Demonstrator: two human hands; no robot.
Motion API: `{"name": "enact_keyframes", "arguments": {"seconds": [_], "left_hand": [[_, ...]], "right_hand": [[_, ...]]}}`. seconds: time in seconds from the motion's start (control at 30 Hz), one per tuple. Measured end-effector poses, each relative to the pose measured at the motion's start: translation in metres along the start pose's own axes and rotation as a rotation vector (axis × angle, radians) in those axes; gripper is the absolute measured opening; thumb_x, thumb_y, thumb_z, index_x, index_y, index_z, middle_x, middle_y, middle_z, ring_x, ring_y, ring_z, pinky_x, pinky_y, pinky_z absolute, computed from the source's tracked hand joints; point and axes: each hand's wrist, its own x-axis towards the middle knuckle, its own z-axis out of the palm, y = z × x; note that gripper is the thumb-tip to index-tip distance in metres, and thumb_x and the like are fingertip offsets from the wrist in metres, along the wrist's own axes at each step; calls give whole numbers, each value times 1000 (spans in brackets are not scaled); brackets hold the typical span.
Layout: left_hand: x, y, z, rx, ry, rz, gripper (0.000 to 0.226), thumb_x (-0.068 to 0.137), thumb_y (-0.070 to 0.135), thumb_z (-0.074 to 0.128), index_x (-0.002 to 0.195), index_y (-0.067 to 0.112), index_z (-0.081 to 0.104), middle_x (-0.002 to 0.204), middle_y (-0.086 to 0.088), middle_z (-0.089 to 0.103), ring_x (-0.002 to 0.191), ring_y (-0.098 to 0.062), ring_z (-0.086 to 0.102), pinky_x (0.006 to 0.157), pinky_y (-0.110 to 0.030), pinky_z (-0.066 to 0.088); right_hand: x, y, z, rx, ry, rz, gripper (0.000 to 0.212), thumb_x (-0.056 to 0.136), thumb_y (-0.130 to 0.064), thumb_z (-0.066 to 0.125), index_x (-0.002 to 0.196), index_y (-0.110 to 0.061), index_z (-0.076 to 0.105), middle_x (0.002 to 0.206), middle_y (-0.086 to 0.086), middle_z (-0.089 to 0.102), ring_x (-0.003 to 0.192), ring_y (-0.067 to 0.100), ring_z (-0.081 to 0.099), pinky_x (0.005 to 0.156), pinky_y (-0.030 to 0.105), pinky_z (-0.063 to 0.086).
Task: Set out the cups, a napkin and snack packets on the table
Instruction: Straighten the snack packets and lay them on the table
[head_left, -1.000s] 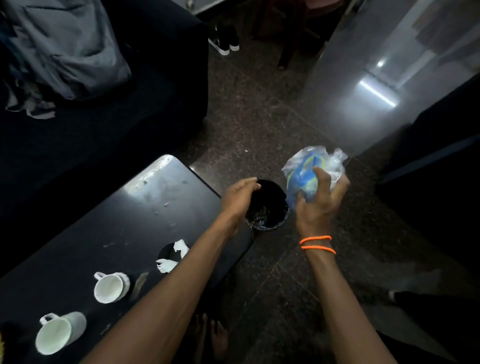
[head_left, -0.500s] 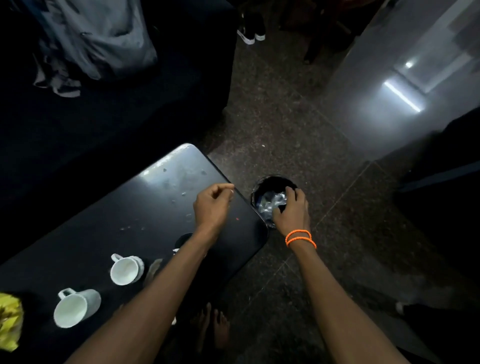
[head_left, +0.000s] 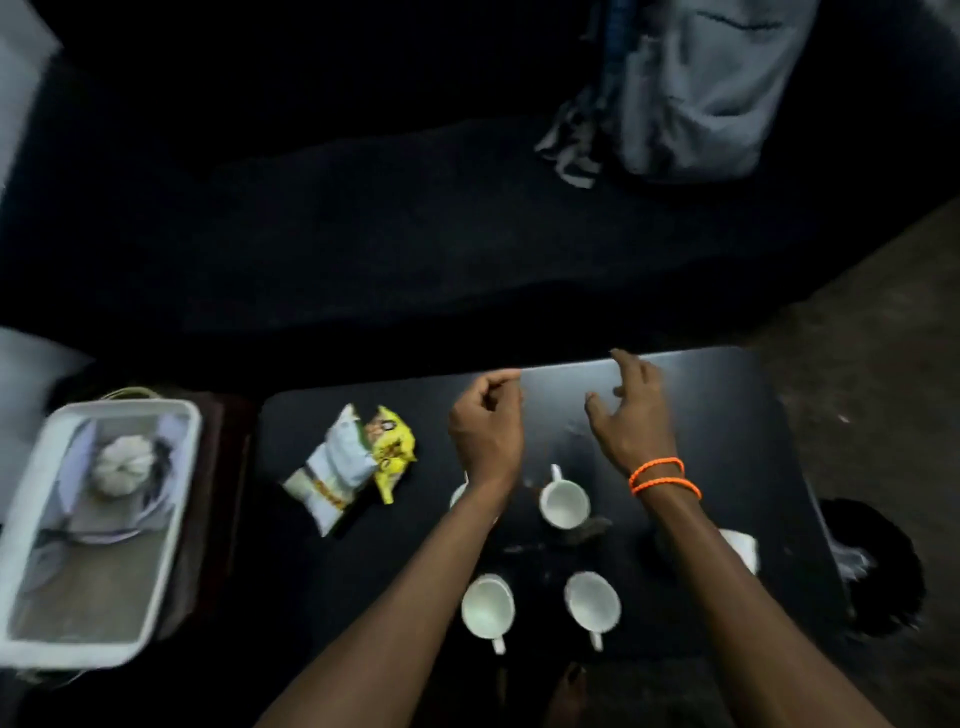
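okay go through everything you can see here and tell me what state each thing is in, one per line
Left hand: loosely curled, holding nothing.
Right hand: fingers spread, empty.
Three white ceramic cups: upright, look empty.
Yellow and white snack packets: lying flat, look sealed.
White napkin: on table, partly hidden.
White plastic tray: holds a plate.

1. A white cup (head_left: 460, 493) lies mostly hidden under the left forearm; only a rim sliver shows.
2. The white napkin (head_left: 740, 548) is partly covered by the right forearm.
3. The bin (head_left: 878, 566) sits part-hidden behind the table (head_left: 727, 415) edge, blurred.
4. The tray (head_left: 31, 519) contents are smeared, unidentifiable.
5. The packet (head_left: 332, 467) print is illegible.
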Motion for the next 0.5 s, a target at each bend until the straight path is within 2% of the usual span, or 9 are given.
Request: {"name": "enact_keyframes", "arguments": {"seconds": [0.1,0.17,0.27,0.3,0.37,0.43,0.47,0.5], "left_hand": [[45,-14,-78,14,179,-35,19,82,18,58,87,24,76,78,-1,74,75,-15,70,73,-30,56],[69,-30,-127,108,298,-63,18,88,13,60,94,17,77,90,-1,75,85,-17,69,82,-35,56],[96,-57,-187,249,435,-191,15,89,17,62,97,16,75,101,1,71,95,-18,65,86,-31,48],[102,-66,-201,277,432,-270,17,90,20,61,99,15,75,103,-2,72,98,-22,66,82,-30,46],[111,-86,-218,282,329,-423,24,94,30,57,102,15,75,104,-4,75,96,-25,68,73,-28,42],[117,-98,-224,245,168,-537,39,99,41,49,107,12,74,106,-9,76,92,-25,69,72,-29,48],[120,-102,-225,221,116,-574,46,101,45,45,110,10,73,107,-13,76,93,-28,70,78,-32,54],[124,-103,-226,198,95,-606,52,103,48,40,112,7,72,109,-18,75,98,-34,71,88,-39,57]], "right_hand": [[2,-57,68,-13,-137,-91,58,83,-15,71,138,-9,54,136,16,54,107,35,65,93,48,53],[-2,-89,115,-14,-266,-131,47,84,-17,72,129,-9,62,124,15,63,99,34,67,91,46,54],[-12,-128,181,1,-478,-98,30,84,-24,74,110,-9,72,104,13,76,95,29,71,89,34,55],[-17,-137,200,4,-540,-69,29,83,-29,76,105,-11,74,98,10,77,93,26,72,87,32,55],[-29,-150,235,-1,-619,-20,37,77,-42,80,102,-15,74,92,4,77,92,22,71,80,23,54],[-39,-154,261,-14,-629,-10,42,71,-46,83,102,-21,73,90,-3,75,94,20,70,67,4,43],[-41,-154,271,-28,-625,-15,43,69,-43,84,104,-21,73,95,-2,75,97,20,70,68,5,44],[-42,-153,279,-54,-629,-12,46,67,-38,86,108,-20,72,103,1,75,101,22,69,76,13,50]]}}
